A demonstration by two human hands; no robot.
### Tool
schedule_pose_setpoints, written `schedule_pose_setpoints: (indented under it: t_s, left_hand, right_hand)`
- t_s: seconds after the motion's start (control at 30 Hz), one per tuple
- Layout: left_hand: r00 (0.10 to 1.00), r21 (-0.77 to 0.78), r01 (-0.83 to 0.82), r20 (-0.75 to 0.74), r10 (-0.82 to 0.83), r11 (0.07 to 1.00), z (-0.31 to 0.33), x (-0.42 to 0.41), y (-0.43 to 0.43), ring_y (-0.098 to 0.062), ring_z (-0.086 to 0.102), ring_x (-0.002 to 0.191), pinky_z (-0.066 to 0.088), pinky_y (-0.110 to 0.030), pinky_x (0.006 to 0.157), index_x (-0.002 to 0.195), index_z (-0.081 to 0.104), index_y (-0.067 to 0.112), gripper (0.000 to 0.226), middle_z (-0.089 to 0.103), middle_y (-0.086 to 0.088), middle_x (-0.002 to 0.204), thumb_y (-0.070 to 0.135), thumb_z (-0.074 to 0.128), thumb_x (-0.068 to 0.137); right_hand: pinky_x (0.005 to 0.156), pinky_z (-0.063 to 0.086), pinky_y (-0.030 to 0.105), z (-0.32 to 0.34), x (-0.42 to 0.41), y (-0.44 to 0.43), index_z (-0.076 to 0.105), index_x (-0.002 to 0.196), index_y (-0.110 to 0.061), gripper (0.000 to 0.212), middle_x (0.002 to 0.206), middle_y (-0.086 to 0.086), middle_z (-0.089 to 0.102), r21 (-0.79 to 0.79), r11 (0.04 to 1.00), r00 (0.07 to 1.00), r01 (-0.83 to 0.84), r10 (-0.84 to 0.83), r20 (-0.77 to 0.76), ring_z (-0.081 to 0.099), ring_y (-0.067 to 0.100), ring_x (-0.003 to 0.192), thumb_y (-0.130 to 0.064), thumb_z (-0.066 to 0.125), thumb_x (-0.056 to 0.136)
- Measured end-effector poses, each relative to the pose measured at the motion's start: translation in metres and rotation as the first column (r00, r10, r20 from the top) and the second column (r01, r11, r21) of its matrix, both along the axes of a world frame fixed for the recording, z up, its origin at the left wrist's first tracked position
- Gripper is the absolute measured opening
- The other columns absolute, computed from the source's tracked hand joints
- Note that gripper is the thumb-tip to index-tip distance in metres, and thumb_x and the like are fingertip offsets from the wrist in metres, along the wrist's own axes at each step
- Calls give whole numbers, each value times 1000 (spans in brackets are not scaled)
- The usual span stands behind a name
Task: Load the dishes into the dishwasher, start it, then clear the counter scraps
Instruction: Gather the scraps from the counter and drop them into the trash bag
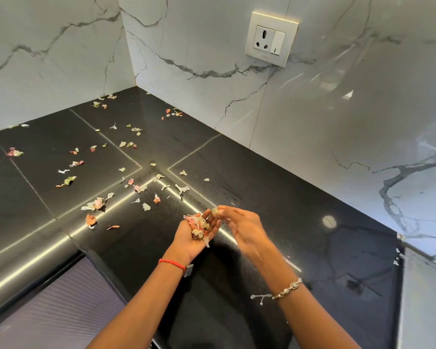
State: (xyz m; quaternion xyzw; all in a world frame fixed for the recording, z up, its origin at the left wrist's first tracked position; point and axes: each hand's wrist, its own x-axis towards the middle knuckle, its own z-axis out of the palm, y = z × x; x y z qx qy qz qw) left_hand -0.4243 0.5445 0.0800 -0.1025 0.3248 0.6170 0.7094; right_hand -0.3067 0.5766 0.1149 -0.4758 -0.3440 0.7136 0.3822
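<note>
The left hand is hovering palm-up and loosely cupped over the black desk, cradling a small heap of scraps on its palm and fingers. The right hand is pinching one pale scrap between thumb and fingertips, right beside the left hand's fingertips. More loose scraps are lying scattered across the desk to the left and back toward the marble wall.
</note>
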Motion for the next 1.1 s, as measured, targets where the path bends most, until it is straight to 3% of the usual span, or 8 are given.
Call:
schedule_pose_setpoints:
  t_s: [0.17, 0.23, 0.33, 0.47, 0.57, 0.7, 0.93, 1.1]
  left_hand:
    - [997, 37, 43, -63, -40, 998, -2, 11, -1, -24, 69, 57, 57, -30, 49, 69, 69, -1, 53, 69, -17, 67, 4, 24, 97]
    - [997, 6, 13, -72, -12, 1000, -8, 12, 0, -23, 69, 60, 58, -28, 54, 76, 62, 2, 47, 67, -14, 68, 7, 22, 100]
    - [999, -9, 0, -55, 0, 1000, -10, 13, 1, -25, 59, 85, 44, -33, 96, 90, 56, 2, 35, 57, -16, 91, 10, 23, 100]
    - [1000, 0, -19, -20, 19, 1000, -5, 15, -4, -22, 67, 56, 57, -28, 52, 68, 63, 0, 52, 65, -14, 64, 9, 24, 100]
    - [996, -5, -42, 82, 42, 999, -1, 8, -8, -23, 66, 53, 56, -30, 52, 81, 56, 1, 38, 64, -14, 64, 12, 25, 101]
    - [988, -30, -58, 139, 61, 998, -1, -10, -9, -18, 55, 60, 51, -21, 49, 81, 54, 3, 35, 56, -9, 69, 15, 26, 100]
    - [989, -7, -42, 141, 43, 999, 4, -38, -11, -16, 45, 66, 49, -20, 46, 80, 52, 4, 35, 52, -9, 70, 14, 26, 100]
    - [991, 13, -17, 129, 15, 1000, 3, -54, -15, -14, 45, 66, 48, -20, 51, 80, 52, 5, 34, 51, -7, 72, 13, 26, 100]
  right_hand:
    - [67, 41, 5, 12, -21, -23, 70, 89, -5, 20, 90, 4, 65, 466, 803, 786, -370, 4, 618, 56, 8, 81, 5, 55, 79]
    - [68, 37, 8, 14, -23, -28, 61, 100, -5, 31, 101, 7, 57, 460, 751, 747, -474, 66, 661, 49, 11, 89, 11, 44, 79]
    - [83, 38, 19, 13, -23, -33, 44, 120, -8, 50, 118, 11, 51, 416, 665, 669, -620, 172, 723, 47, 17, 104, 18, 35, 79]
    - [76, 45, 16, 13, -14, -23, 50, 126, -10, 53, 115, 12, 60, 521, 655, 731, -547, 71, 679, 56, 10, 83, 19, 38, 83]
    - [81, 38, -1, 3, -1, -5, 66, 106, -2, 32, 109, 8, 66, 644, 703, 787, -303, -197, 585, 57, 7, 94, 13, 46, 86]
    - [94, 43, 17, -30, 22, 22, 66, 106, 3, 25, 112, 15, 65, 491, 788, 623, -372, -180, 761, 60, 22, 108, 9, 50, 88]
    - [110, 28, 34, -66, 18, 18, 47, 133, -6, 36, 149, 8, 35, 256, 718, 314, -647, -54, 948, 32, 25, 138, -10, 38, 99]
    - [116, 14, 28, -70, 1, -19, 36, 143, -17, 46, 154, -3, 26, 256, 661, 302, -706, -47, 952, 19, 12, 143, -33, 37, 100]
